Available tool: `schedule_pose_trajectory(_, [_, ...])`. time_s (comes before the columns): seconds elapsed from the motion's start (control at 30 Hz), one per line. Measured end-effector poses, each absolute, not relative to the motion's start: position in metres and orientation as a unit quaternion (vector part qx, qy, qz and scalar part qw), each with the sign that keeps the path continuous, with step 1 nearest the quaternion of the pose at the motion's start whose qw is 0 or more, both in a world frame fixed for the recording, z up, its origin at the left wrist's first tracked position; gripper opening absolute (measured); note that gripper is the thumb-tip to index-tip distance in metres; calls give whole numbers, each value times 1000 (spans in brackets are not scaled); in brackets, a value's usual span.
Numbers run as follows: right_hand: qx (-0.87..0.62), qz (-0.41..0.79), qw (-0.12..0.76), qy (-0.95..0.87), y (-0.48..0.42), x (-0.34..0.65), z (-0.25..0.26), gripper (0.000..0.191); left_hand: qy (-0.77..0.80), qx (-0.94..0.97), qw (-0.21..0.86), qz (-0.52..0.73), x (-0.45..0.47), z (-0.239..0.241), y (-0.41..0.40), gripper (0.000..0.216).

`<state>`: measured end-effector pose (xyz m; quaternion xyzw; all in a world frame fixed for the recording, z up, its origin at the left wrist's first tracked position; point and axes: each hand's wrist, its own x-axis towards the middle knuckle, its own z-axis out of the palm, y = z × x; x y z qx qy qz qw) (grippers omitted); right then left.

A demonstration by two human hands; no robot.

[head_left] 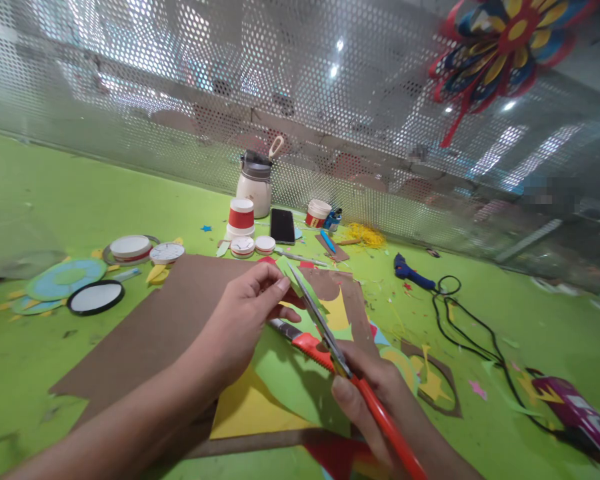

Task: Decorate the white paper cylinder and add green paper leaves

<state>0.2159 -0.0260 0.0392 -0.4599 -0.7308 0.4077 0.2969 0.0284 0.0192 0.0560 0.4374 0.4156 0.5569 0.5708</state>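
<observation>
My right hand is closed round the red handles of a pair of scissors. The blades point up and away, partly open, at a small green foam piece. My left hand pinches that green piece between thumb and fingertips, just left of the blades. Under both hands lie a green foam sheet and a yellow sheet on a large brown board. A red utility knife rests on the sheets between my hands.
The green table carries tape rolls, a round mirror, a red-banded tub, a white bottle, a phone, a blue glue gun with black cord, and a purple tool. A perforated metal wall stands behind, with a paper flower.
</observation>
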Motion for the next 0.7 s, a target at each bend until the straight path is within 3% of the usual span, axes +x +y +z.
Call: schedule_pose_trajectory(0.7, [-470,417,303,-716,-28,214,43,52,401,402,604,559,29,61,18,16])
